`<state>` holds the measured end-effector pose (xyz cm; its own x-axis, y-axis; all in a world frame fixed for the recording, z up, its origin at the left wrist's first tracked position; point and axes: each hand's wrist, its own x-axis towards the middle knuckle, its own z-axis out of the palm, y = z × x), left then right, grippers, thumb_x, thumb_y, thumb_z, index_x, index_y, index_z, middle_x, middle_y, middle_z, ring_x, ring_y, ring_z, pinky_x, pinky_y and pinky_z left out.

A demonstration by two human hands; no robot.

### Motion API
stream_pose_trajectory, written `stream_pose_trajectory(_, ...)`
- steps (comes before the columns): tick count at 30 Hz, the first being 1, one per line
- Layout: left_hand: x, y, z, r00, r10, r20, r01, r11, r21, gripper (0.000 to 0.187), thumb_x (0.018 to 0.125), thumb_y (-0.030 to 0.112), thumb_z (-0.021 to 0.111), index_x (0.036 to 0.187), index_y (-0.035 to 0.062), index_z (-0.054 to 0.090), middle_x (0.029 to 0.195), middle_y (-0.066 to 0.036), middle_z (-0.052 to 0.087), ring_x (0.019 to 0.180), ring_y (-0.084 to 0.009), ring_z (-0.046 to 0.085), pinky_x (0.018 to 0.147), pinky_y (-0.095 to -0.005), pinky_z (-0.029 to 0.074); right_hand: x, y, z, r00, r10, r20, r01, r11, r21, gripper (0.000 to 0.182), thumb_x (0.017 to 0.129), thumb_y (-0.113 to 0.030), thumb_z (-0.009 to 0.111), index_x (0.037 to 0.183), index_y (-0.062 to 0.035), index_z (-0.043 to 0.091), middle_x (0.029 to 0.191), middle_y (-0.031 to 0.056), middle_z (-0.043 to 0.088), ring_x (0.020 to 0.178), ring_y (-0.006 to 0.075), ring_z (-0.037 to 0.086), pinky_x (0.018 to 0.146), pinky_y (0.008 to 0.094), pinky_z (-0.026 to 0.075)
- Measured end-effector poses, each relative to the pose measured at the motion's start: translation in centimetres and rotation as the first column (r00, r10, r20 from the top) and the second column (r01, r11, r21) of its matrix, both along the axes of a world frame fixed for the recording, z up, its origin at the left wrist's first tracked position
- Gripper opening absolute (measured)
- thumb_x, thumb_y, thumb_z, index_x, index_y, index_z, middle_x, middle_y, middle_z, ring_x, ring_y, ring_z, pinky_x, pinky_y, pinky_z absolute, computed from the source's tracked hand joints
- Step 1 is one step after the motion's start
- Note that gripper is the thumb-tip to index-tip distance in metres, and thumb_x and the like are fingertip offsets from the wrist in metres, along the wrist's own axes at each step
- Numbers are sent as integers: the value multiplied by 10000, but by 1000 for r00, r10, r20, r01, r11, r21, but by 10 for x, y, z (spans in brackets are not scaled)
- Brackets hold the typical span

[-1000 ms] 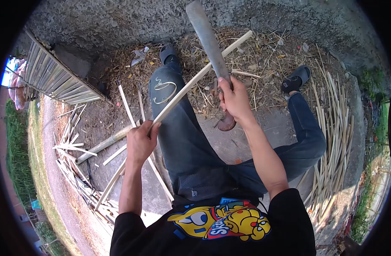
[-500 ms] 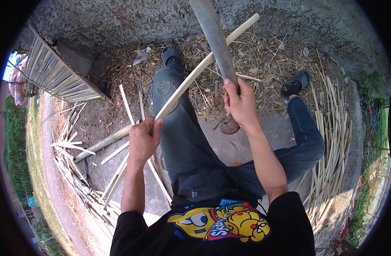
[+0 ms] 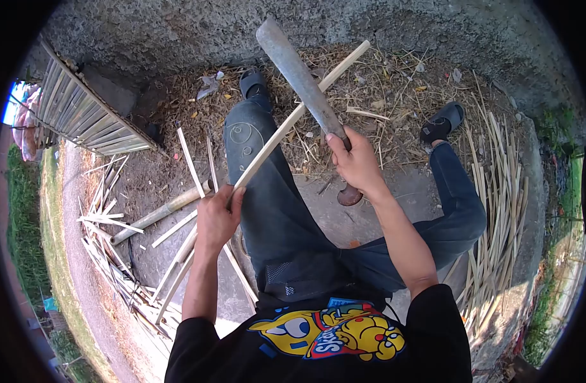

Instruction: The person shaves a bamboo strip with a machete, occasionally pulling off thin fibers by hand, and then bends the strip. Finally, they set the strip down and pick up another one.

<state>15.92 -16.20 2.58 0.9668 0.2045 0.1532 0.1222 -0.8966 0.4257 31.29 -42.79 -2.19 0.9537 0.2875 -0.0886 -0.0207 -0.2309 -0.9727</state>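
My left hand (image 3: 219, 219) is closed around the lower part of a long pale bamboo strip (image 3: 270, 143), which slants up to the right across my left thigh. In my right hand (image 3: 357, 163) is the handle of a machete (image 3: 299, 73), its broad grey blade pointing up and to the left. The blade crosses over the upper part of the strip in this view. Below my right fist shows the knobbed brown handle end. Thin curled shavings (image 3: 243, 134) lie on my left trouser leg.
Split bamboo strips (image 3: 500, 223) are heaped along the right. More strips (image 3: 130, 293) and a round bamboo pole (image 3: 159, 214) lie at left. A slatted bamboo panel (image 3: 88, 112) leans near the rough wall (image 3: 197, 32). Shavings and dry litter (image 3: 395, 89) cover the ground by my feet.
The machete has come down and its tip has swung left, so the whole blade now shows. The strip's far end has dropped slightly, with my left hand a little lower.
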Motion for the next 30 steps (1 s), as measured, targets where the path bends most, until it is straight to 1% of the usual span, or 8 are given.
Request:
stream_pose_trajectory(5,10,-14,10,997,-70,29,70,997,-17,248,938,232,706,800,39,635,593,-201,612,545,-399,628,510,-470,474,-5,8,23,962,-66,-265,125,970,209,286,998,-288,614,930,-10,614,619,51,571,522,150,556,521,351,433)
stream_pose_trajectory(7,20,-24,12,996,-84,26,85,996,-21,253,933,236,713,799,37,630,611,-198,625,545,-399,629,513,-473,478,-38,25,20,984,167,66,-172,983,68,266,1014,-264,592,921,-14,601,610,32,547,485,103,517,474,313,399)
stream_pose_trajectory(11,16,-22,12,989,-139,57,142,989,-46,252,953,187,693,779,16,626,559,-190,567,493,-366,600,482,-418,434,-24,29,21,974,113,198,-135,986,96,264,1016,-267,590,928,-19,602,601,40,554,469,109,513,467,316,402)
stream_pose_trajectory(13,8,-16,13,997,-76,33,78,995,-61,253,954,191,690,780,18,630,549,-185,563,489,-356,602,483,-415,436,1,15,31,994,-105,-36,110,975,195,286,1001,-292,606,955,-10,615,595,69,564,487,171,546,515,370,443)
stream_pose_trajectory(17,15,-25,13,997,-60,51,61,998,-28,252,952,194,693,781,17,641,552,-174,574,484,-346,603,476,-403,435,-24,29,23,995,-17,98,9,997,74,277,1011,-286,597,951,-16,620,580,31,544,491,121,534,497,337,429)
stream_pose_trajectory(27,15,-33,10,998,-66,14,66,998,-23,266,941,232,707,784,27,642,575,-178,602,515,-379,613,498,-442,460,-25,21,30,982,-41,-183,78,976,203,300,1004,-307,611,949,-12,626,584,52,571,516,140,559,518,348,447)
stream_pose_trajectory(29,22,-42,12,997,-75,14,75,996,-37,287,934,272,715,785,38,640,578,-182,611,533,-395,622,509,-462,477,-49,36,23,990,139,17,-140,984,112,312,987,-317,635,1008,-5,639,622,104,600,546,206,591,555,382,469)
stream_pose_trajectory(30,25,-44,11,995,-87,42,90,994,-68,285,935,269,714,786,37,641,574,-183,608,528,-391,622,506,-458,476,-57,43,20,973,171,156,-188,977,98,255,1011,-279,617,989,-25,632,591,-30,525,517,73,511,507,273,418)
